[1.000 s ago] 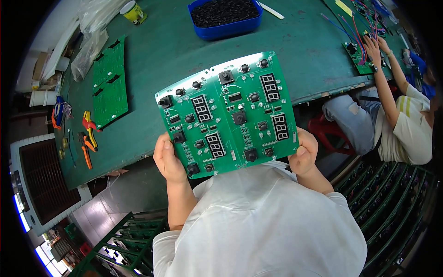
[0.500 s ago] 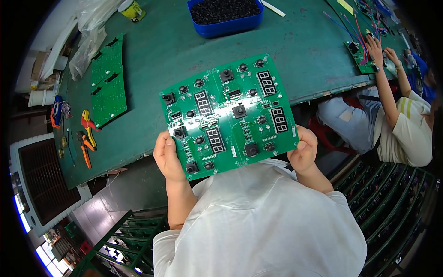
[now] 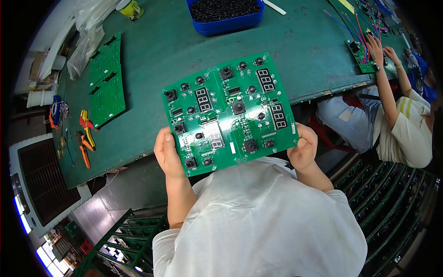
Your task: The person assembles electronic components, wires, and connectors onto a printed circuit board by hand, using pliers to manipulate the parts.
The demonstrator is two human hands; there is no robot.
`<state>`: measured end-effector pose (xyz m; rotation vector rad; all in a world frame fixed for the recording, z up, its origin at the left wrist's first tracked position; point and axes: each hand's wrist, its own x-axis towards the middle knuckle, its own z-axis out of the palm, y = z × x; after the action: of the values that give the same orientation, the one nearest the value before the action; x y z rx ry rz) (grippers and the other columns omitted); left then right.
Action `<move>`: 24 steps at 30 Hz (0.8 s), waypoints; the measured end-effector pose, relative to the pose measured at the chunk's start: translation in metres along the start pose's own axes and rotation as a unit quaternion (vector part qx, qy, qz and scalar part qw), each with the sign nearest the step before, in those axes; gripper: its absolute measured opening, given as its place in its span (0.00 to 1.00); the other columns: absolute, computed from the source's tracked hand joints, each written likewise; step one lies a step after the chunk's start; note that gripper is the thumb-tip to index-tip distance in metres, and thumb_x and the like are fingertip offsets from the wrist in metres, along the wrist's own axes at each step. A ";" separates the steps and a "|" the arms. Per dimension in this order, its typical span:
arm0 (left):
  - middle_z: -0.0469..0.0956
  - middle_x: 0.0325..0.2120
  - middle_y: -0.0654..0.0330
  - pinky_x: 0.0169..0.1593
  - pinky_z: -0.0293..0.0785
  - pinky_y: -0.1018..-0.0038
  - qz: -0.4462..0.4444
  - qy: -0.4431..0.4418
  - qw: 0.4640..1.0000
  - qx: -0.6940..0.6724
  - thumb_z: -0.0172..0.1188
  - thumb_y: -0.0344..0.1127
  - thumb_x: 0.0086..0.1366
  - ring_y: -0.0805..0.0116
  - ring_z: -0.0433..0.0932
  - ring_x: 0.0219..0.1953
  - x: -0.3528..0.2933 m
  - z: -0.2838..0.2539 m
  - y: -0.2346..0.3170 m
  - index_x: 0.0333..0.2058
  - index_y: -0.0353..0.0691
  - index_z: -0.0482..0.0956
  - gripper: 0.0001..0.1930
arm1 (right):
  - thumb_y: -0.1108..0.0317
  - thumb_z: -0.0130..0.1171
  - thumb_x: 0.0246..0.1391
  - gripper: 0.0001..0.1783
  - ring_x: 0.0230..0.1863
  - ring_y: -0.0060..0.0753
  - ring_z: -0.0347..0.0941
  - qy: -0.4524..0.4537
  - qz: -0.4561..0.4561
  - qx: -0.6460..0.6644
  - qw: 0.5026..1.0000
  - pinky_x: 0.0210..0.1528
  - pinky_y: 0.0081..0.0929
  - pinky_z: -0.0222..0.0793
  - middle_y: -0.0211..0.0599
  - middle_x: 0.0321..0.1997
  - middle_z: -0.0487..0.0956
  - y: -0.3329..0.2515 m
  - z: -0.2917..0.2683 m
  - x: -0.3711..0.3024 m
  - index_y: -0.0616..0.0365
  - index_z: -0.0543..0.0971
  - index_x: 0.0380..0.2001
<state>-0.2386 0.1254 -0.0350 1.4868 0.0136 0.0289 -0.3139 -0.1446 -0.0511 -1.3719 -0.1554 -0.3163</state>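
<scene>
A green circuit board panel (image 3: 226,122) is held up in front of my chest, its component side facing me. It carries black push buttons, several digit displays and small chips, and light glares off its middle. My left hand (image 3: 167,150) grips the lower left edge, thumb on the face. At the lower right edge, my right hand (image 3: 303,147) grips the board the same way. The fingers behind the board are hidden. Left of it, another green board panel (image 3: 107,87) lies on the green table with black connectors on it.
Pliers with orange handles (image 3: 85,147) and red-yellow cutters (image 3: 86,123) lie at the table's left. A blue tub (image 3: 226,28) of small black parts stands at the back, near a yellow can (image 3: 130,9). On the right, a co-worker's hand (image 3: 374,47) touches a wired board (image 3: 360,59).
The board has tilted slightly in my hands, so the glare has shifted over its lower displays. Both hands keep their grip.
</scene>
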 end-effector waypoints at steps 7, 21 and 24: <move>0.69 0.24 0.66 0.31 0.59 0.85 -0.002 -0.007 1.000 0.012 0.41 0.37 0.64 0.83 0.63 0.26 0.003 -0.001 0.000 0.32 0.31 0.72 0.14 | 0.54 0.42 0.54 0.22 0.23 0.22 0.63 0.004 0.020 0.026 0.999 0.25 0.19 0.56 0.36 0.22 0.70 0.000 0.000 0.001 0.62 0.66 0.16; 0.68 0.22 0.69 0.29 0.57 0.86 0.019 -0.010 1.000 0.006 0.44 0.38 0.64 0.85 0.61 0.24 -0.002 0.003 0.002 0.36 0.30 0.70 0.14 | 0.58 0.39 0.50 0.18 0.17 0.17 0.56 0.077 0.092 0.050 0.991 0.19 0.14 0.49 0.30 0.15 0.65 0.001 0.003 0.005 0.61 0.65 0.15; 0.67 0.21 0.70 0.27 0.57 0.86 0.048 -0.021 0.999 0.015 0.43 0.38 0.65 0.85 0.61 0.23 -0.004 0.007 0.007 0.35 0.30 0.70 0.14 | 0.59 0.36 0.55 0.19 0.20 0.16 0.58 0.062 0.056 0.050 0.995 0.21 0.13 0.50 0.28 0.19 0.65 0.006 -0.003 0.003 0.61 0.65 0.19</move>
<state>-0.2429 0.1186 -0.0275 1.5171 -0.0903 0.0755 -0.3089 -0.1469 -0.0564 -1.2532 0.0095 -0.2955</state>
